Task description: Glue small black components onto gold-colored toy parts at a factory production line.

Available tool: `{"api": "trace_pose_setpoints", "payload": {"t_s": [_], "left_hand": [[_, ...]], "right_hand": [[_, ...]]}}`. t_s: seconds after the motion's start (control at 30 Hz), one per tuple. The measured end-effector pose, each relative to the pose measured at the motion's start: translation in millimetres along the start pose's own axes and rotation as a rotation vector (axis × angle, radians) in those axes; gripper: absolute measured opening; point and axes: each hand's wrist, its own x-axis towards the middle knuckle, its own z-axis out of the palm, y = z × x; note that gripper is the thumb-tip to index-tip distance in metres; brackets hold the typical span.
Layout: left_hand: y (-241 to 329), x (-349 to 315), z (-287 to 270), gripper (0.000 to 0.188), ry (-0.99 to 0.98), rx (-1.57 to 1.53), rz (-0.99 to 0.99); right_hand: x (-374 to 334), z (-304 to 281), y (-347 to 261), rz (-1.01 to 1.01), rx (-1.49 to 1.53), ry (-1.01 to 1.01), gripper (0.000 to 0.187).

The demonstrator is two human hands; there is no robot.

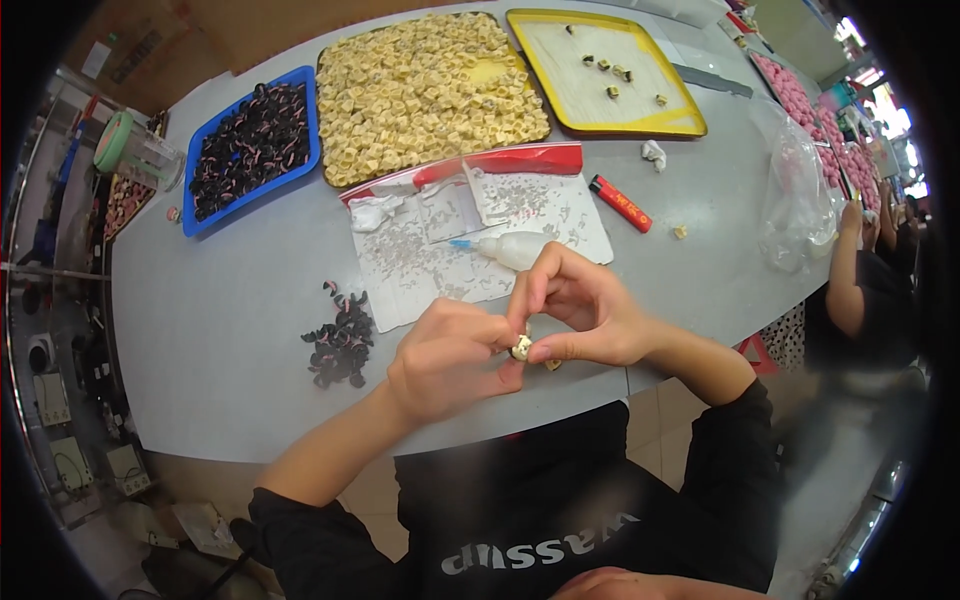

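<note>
Near the table's front edge, a small cream piece with dark spots (521,347) is pinched between my two hands. The thumb and forefinger of my right hand (590,312) press on its right side. My left hand (440,362) closes on it from the left with thumb and fingertips. Fingers cover much of the piece. Just below my right thumb lies another small cream piece (553,365), partly hidden. Beyond my hands, a squeeze bottle with a blue tip (515,248) lies on a white sheet (395,300) strewn with small grey bits. Left of my left hand is a loose pile of black curved pieces (338,345).
Farther back stand a blue tray (190,224) of black and pink pieces, a tray heaped with cream pieces (425,90), and a yellow tray (620,128) with several pieces. A red marker-like tube (622,205) lies at right. Another person's arm (846,270) reaches in beside a plastic bag (795,215).
</note>
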Motion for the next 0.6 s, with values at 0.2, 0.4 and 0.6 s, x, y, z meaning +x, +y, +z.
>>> {"api": "trace_pose_setpoints", "payload": {"t_s": [0.2, 0.4, 0.6], "left_hand": [[2.3, 3.0, -1.0, 0.067, -0.040, 0.051, -0.003], [2.5, 2.4, 1.2, 0.065, -0.039, 0.048, -0.006], [0.2, 0.9, 3.0, 0.062, 0.010, 0.044, -0.001]], "right_hand": [[0.5, -1.5, 1.6, -0.007, -0.018, -0.028, 0.036], [0.4, -1.5, 2.1, -0.001, -0.024, -0.024, 0.037], [0.7, -2.8, -0.3, -0.032, -0.151, 0.021, 0.026]]}}
